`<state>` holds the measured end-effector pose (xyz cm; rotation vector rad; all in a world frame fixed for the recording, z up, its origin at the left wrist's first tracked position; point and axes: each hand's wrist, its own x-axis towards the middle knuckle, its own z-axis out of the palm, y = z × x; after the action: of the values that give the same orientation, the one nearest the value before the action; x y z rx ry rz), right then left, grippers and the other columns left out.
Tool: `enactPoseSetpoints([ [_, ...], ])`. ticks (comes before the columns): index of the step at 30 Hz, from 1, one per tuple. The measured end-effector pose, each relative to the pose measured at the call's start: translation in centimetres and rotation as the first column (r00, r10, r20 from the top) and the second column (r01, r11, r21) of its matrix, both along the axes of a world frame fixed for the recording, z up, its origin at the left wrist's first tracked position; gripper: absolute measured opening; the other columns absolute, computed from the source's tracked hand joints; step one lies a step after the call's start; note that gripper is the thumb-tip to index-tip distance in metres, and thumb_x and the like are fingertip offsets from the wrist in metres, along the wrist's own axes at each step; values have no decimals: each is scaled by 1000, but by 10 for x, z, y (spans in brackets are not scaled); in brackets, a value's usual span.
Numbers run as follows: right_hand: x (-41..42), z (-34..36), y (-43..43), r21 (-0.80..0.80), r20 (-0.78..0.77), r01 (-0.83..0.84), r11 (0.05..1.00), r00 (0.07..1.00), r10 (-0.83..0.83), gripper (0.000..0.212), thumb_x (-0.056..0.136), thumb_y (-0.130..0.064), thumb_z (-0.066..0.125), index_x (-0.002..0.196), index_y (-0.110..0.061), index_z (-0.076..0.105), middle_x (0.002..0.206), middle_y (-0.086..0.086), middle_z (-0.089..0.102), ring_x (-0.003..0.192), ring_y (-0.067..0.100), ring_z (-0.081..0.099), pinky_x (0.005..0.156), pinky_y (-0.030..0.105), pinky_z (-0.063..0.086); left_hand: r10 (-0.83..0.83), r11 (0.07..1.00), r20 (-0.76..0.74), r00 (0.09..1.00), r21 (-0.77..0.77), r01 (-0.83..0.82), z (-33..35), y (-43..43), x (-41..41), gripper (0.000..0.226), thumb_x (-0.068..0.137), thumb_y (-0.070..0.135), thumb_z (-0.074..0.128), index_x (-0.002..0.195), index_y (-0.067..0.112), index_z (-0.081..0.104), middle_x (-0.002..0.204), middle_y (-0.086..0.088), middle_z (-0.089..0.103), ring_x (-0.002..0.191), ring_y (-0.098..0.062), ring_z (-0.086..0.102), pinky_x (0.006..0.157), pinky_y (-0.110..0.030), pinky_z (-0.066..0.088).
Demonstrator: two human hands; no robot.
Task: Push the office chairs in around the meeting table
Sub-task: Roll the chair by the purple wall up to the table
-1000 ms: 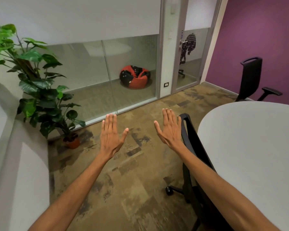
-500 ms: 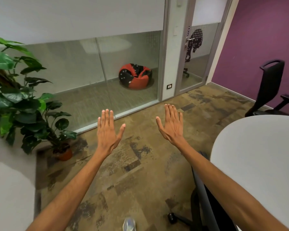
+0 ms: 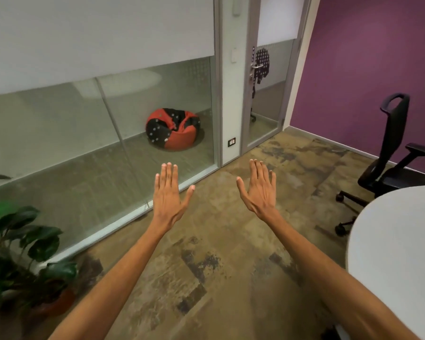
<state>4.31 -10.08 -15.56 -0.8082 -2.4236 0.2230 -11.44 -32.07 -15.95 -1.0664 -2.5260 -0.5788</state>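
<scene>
A white rounded meeting table (image 3: pixel 398 241) fills the lower right. A black office chair (image 3: pixel 395 148) with armrests stands beyond the table's far edge, near the purple wall, its wheeled base on the carpet. My left hand (image 3: pixel 168 195) and my right hand (image 3: pixel 259 190) are stretched forward over the floor, palms down, fingers straight and apart, holding nothing. Both are well short of the black chair. At the bottom right corner a dark scrap of another chair (image 3: pixel 331 334) shows under my right forearm.
A glass partition (image 3: pixel 103 133) runs along the left, with a red and black beanbag (image 3: pixel 173 128) behind it. A glass door (image 3: pixel 268 89) stands at the back. A potted plant (image 3: pixel 22 261) sits at the lower left. Patterned brown carpet lies between me and the door.
The view has swung to the right and forward. The near chair has slid almost out of the bottom of the frame, the plant has moved to the lower left, and the far chair shows more fully.
</scene>
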Motion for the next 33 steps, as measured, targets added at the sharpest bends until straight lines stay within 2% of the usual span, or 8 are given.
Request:
enactPoseSetpoints([
  [7,-73,-13,111,-3,-21,127,992,992,-127,70,97,-58,30,150,-11,26,155,9,32,144,24,23,116,49,18,-129,992,9,992,12,129,-14,128,-90,82,96,63,24,155,8,11,164,-11,8,152,-20,-5,123,-45,6],
  [18,-170,3,343,1,-57,229,973,972,-229,71,96,-57,30,151,-12,25,157,9,28,146,23,18,117,51,16,-272,961,-49,961,34,273,-3,405,-216,81,96,61,24,155,8,9,163,-8,5,152,-20,-3,123,-45,6],
  [20,-182,9,380,-23,-62,259,966,964,-260,71,96,-57,31,151,-12,25,157,9,28,146,23,19,117,51,16,-291,955,-65,955,39,293,4,449,-234,80,97,60,26,155,10,6,162,-5,1,151,-19,-5,123,-45,5],
  [25,-199,14,479,-12,-63,321,947,945,-321,72,97,-59,28,151,-13,24,158,7,28,147,22,16,117,47,11,-342,938,-57,938,38,344,11,563,-266,81,96,63,20,156,10,8,164,-9,8,152,-19,-4,123,-47,8],
  [33,-235,9,642,7,-34,420,907,907,-420,74,97,-60,25,153,-13,19,160,7,21,149,20,10,120,47,6,-478,878,-41,877,7,479,8,755,-315,83,96,65,17,156,9,6,164,-10,6,152,-21,-4,123,-47,8],
])
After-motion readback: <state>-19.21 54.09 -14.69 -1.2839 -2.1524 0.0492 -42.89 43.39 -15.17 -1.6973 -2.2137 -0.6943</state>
